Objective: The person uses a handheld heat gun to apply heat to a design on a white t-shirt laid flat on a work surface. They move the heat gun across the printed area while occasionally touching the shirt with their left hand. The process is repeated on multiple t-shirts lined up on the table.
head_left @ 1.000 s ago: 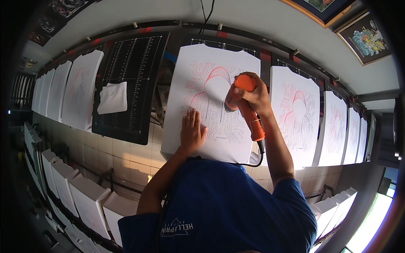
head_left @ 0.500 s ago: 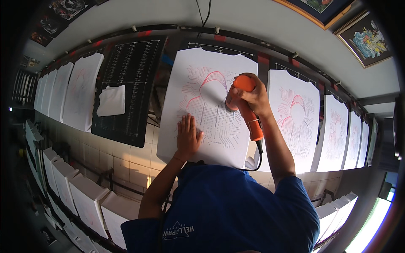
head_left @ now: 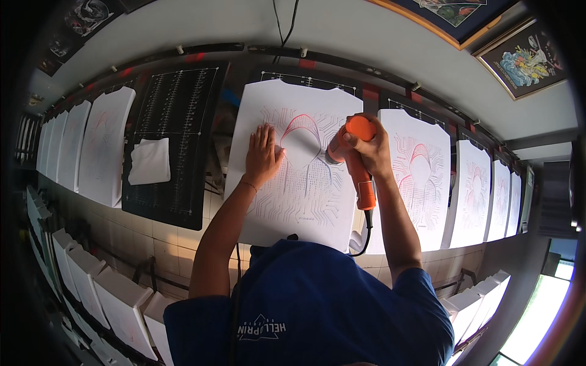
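Long and curving with the lens, a print-shop bench (head_left: 183,238) carries a row of dark platens under a pale wall hung with framed pictures (head_left: 528,58). At far left, white shirts (head_left: 107,146) lie printed on their boards. Next comes a bare black gridded platen (head_left: 180,122) with a folded white cloth (head_left: 149,161) lying on it. Just right of that, the left hand (head_left: 262,155) lies open and flat, fingers spread, on a white T-shirt (head_left: 293,177) bearing a red-and-grey circuit design. Over the same shirt the right hand (head_left: 363,146) is closed around an orange heat gun (head_left: 360,165), its nozzle pointing at the print's centre; its black cord (head_left: 365,235) hangs down behind a blue-shirted torso (head_left: 317,305). Further right, more printed shirts (head_left: 421,177) line the bench. Below, stacked white boards (head_left: 116,293) stand on edge.
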{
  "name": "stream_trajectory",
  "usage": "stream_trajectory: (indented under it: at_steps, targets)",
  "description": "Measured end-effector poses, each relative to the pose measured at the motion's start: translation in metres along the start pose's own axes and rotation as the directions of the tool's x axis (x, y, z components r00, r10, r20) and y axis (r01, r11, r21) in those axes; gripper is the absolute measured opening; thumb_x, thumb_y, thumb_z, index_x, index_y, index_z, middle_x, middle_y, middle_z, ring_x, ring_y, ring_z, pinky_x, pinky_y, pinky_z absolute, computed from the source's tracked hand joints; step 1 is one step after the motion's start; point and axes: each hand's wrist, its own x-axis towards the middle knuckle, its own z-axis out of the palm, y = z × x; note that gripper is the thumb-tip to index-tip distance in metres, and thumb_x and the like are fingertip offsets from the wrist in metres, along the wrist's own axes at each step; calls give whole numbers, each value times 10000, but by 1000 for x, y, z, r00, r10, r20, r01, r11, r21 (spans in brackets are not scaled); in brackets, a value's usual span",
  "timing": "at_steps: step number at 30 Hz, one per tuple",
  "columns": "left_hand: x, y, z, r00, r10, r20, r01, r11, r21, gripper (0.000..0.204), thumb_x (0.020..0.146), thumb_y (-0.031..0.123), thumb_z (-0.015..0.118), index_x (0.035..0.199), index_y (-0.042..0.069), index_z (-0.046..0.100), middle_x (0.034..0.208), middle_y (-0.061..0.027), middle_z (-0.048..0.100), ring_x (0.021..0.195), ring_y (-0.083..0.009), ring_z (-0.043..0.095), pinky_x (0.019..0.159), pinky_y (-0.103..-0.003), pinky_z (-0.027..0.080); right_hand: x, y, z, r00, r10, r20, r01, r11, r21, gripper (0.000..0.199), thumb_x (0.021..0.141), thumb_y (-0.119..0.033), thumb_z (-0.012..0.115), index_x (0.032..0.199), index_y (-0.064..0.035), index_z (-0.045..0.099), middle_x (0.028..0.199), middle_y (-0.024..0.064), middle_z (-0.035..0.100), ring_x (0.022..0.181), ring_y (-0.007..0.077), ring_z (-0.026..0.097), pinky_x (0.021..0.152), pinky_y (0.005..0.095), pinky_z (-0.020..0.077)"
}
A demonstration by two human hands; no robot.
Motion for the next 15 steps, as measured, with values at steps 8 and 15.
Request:
stream_trajectory:
  at_steps: [8, 15]
  targets:
    - [66, -27, 13, 998, 65, -17, -65, 997, 41, 718, 996, 399, 567, 1506, -66, 371, 1599, -262, 344, 1505, -410, 303, 1245, -535, 212, 19, 2, 18, 998, -57, -41, 54, 997, -57, 756, 718, -353, 926, 1233, 67, 567, 1069, 139, 676, 1013, 214, 658, 925, 359, 537]
    - [42, -17, 5, 991, 127, -32, -127, 992, 5, 682, 1000, 350, 561, 1499, -78, 380, 1594, -264, 351, 1501, -419, 306, 1244, -528, 226, -1, -8, -6, 998, 16, 63, -12, 997, -72, 773, 688, -414, 933, 1201, 57, 596, 1052, 137, 679, 990, 216, 663, 914, 355, 536]
